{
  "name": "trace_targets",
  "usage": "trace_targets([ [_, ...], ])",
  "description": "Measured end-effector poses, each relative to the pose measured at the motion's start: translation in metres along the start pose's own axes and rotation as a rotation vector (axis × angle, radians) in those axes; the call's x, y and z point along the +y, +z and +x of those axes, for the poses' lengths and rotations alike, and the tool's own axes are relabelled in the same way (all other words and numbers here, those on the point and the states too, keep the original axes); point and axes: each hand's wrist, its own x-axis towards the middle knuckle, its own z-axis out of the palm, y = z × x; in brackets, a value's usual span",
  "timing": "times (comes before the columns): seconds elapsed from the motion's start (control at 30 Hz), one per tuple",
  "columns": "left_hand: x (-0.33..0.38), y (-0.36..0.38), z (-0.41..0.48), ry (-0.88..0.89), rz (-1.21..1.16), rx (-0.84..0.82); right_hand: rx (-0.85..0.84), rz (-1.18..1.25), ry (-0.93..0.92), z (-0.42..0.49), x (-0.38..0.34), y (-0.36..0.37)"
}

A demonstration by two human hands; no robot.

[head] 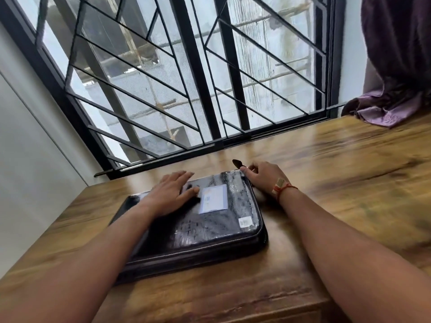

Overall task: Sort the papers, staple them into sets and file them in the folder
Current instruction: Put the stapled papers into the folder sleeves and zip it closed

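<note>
A black glossy zip folder (217,227) lies closed on the wooden table (338,173), with a pale label (213,198) on its cover and a small sticker (245,221) near its right edge. My left hand (171,191) presses flat on the cover with straight fingers. At the folder's far right corner my right hand (262,177) pinches the dark zip pull (238,163). No papers or stapler are in view.
A barred window (186,78) runs along the table's far edge. A purple curtain (396,66) hangs at the right and bunches on the tabletop's far right corner. A white wall stands at the left.
</note>
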Motion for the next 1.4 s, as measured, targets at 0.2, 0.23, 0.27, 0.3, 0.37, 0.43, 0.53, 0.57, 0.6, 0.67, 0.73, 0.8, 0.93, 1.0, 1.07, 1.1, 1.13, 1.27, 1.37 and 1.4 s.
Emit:
trace_targets([
  [0.2,0.005,0.019,0.009,-0.009,0.011,-0.014,0.004,0.000,-0.028,0.005,0.003,0.002],
  [0.23,0.005,0.021,0.010,-0.008,0.025,-0.013,0.001,0.023,-0.018,0.006,0.004,0.002],
  [0.27,0.006,0.020,0.011,-0.012,0.028,-0.024,0.002,0.048,-0.011,0.007,0.005,0.003],
  [0.3,0.005,0.018,0.013,-0.026,0.022,-0.044,0.013,0.066,-0.011,0.008,0.004,0.005],
  [0.37,0.009,0.013,0.024,-0.051,0.006,-0.084,0.060,0.055,-0.028,0.012,0.005,0.007],
  [0.43,0.023,0.008,0.040,-0.034,-0.037,-0.087,0.078,-0.014,-0.029,0.015,0.006,0.008],
  [0.53,0.065,0.005,0.067,0.006,-0.199,-0.048,-0.001,-0.157,-0.012,0.017,0.003,0.011],
  [0.57,0.079,0.005,0.079,0.001,-0.255,-0.049,-0.019,-0.182,-0.014,0.018,0.003,0.012],
  [0.6,0.092,0.005,0.090,-0.015,-0.299,-0.051,-0.026,-0.191,-0.016,0.018,0.003,0.012],
  [0.67,0.113,0.008,0.115,-0.041,-0.342,-0.070,-0.004,-0.176,-0.013,0.019,0.005,0.013],
  [0.73,0.127,0.013,0.138,-0.069,-0.379,-0.085,0.019,-0.181,-0.015,0.019,0.007,0.012],
  [0.8,0.135,0.017,0.151,-0.115,-0.432,-0.078,0.039,-0.189,-0.019,0.017,0.006,0.012],
  [0.93,0.139,0.024,0.160,-0.205,-0.584,-0.041,0.099,-0.165,0.022,0.019,0.008,0.013],
  [1.0,0.136,0.025,0.158,-0.217,-0.659,-0.022,0.085,-0.211,0.044,0.020,0.009,0.013],
  [1.07,0.133,0.025,0.158,-0.208,-0.694,-0.007,0.075,-0.209,0.049,0.020,0.009,0.013],
  [1.1,0.132,0.024,0.158,-0.203,-0.712,0.003,0.079,-0.183,0.056,0.020,0.009,0.012],
  [1.13,0.132,0.023,0.156,-0.201,-0.717,0.009,0.087,-0.146,0.070,0.020,0.009,0.012],
  [1.27,0.132,0.021,0.153,-0.193,-0.734,0.050,0.155,0.045,0.120,0.021,0.009,0.011],
  [1.37,0.131,0.023,0.152,-0.190,-0.748,0.079,0.187,0.106,0.102,0.022,0.009,0.007],
  [1.4,0.131,0.023,0.152,-0.185,-0.734,0.082,0.186,0.108,0.090,0.022,0.010,0.006],
])
